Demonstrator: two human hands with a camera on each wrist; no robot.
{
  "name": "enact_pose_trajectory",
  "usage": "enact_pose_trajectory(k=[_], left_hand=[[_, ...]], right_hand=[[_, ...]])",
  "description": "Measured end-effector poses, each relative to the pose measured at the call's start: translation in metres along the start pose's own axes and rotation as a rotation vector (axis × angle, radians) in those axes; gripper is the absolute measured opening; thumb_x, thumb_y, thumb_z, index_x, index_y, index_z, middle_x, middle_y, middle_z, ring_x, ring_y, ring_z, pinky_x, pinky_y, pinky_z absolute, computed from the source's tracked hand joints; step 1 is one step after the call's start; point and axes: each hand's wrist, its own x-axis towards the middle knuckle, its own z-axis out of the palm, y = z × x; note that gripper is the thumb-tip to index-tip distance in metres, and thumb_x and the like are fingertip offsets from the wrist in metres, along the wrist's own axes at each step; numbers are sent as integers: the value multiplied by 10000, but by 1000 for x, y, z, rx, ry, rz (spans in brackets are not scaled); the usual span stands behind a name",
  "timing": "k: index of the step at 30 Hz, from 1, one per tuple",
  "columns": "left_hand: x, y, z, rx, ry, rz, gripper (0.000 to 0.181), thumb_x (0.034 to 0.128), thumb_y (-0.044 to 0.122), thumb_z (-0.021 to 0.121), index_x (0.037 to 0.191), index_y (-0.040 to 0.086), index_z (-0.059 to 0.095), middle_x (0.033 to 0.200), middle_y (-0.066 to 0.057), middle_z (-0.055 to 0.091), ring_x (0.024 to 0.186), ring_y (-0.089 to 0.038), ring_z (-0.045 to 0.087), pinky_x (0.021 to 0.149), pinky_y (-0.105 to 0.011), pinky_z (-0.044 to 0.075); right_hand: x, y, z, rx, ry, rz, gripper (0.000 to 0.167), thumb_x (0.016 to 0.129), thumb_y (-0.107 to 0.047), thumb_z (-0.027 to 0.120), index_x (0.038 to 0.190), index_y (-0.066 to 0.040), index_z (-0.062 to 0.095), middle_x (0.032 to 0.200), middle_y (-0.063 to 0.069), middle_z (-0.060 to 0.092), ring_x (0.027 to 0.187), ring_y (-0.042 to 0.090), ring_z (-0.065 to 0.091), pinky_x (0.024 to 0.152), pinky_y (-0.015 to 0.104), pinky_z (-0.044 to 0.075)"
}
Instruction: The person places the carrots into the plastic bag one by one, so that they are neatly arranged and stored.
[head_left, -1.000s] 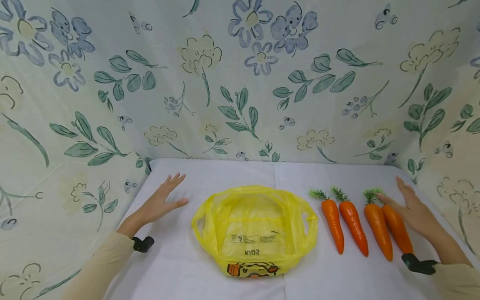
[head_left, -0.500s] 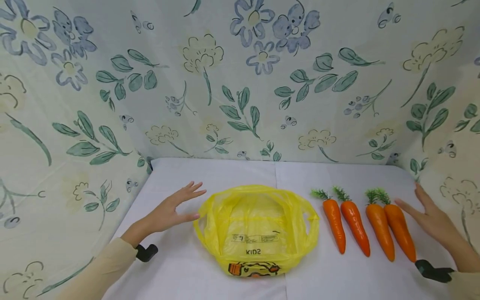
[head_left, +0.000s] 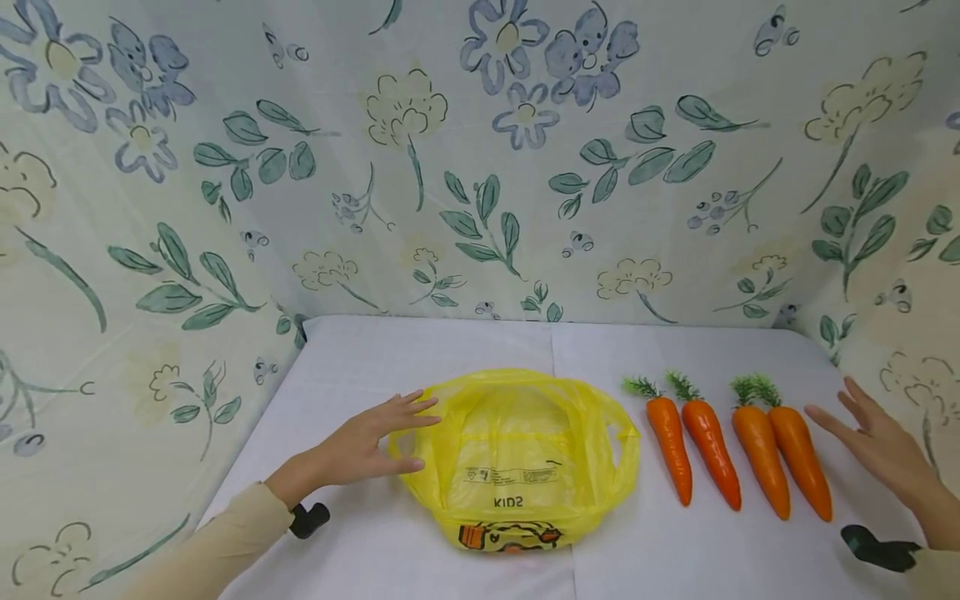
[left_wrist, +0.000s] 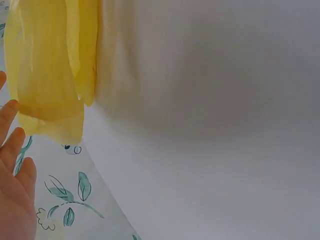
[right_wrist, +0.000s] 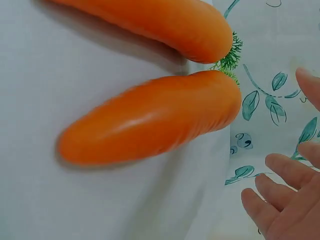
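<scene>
A yellow plastic bag (head_left: pixel 517 450) with dark print lies spread on the white table, its mouth gaping and a handle loop at each side. At its left handle, my left hand (head_left: pixel 363 442) reaches in with fingers spread; whether it touches the plastic I cannot tell. In the left wrist view the bag (left_wrist: pixel 50 60) hangs just beyond the fingers (left_wrist: pixel 12 150). To the right, several orange carrots with green tops lie side by side. My right hand (head_left: pixel 877 446) hovers right of the outermost carrot (head_left: pixel 801 462), fingers extended and holding nothing. The right wrist view shows that carrot (right_wrist: pixel 155 120) apart from the hand.
The left pair holds a carrot (head_left: pixel 670 450) and a redder carrot (head_left: pixel 712 454); another carrot (head_left: pixel 762 462) touches or nearly touches the outermost one. White cloth (head_left: pixel 450 337) covers the table. Flower-printed curtain (head_left: pixel 480 167) stands behind and at both sides.
My left hand has moved right, from the table's left side to the bag's left handle. My right hand has drawn back right, away from the carrots. Bag and carrots stay put.
</scene>
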Motion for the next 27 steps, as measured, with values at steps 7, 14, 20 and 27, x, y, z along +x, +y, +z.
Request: enact_pose_trajectory(k=[7,14,20,27], left_hand=[[1,4,8,84,-30,112,578,906,514,684,1406,236,595,1551,35,417,1470,-268,284,1162,-556,240],[1,0,17,179,-69,150,573,922,570,628,1394,247,606,1528,51,448,1445,-234,339,1142,-526,307],[2,0,21,228,-96,176,558,933,569,607,1383,239,620,1511,65,468,1432,-228,364,1137,-498,329],[2,1,24,260,-117,223,508,960,539,582,1345,215,653,1471,33,518,1413,-250,395,1140,-500,323]], right_hand=[[4,6,5,80,24,-7,932,1016,-479,495,1510,135,-2,1428,497,166,1253,681,246,903,768,339],[6,10,9,86,19,-25,877,1008,-427,555,1467,201,152,1290,499,359,1070,602,468,594,303,580],[10,16,11,92,-37,-6,897,991,-461,574,1425,235,210,1241,494,389,903,459,609,639,372,594],[17,26,15,119,-118,72,977,962,-512,598,1418,247,184,1255,506,341,881,436,632,637,385,590]])
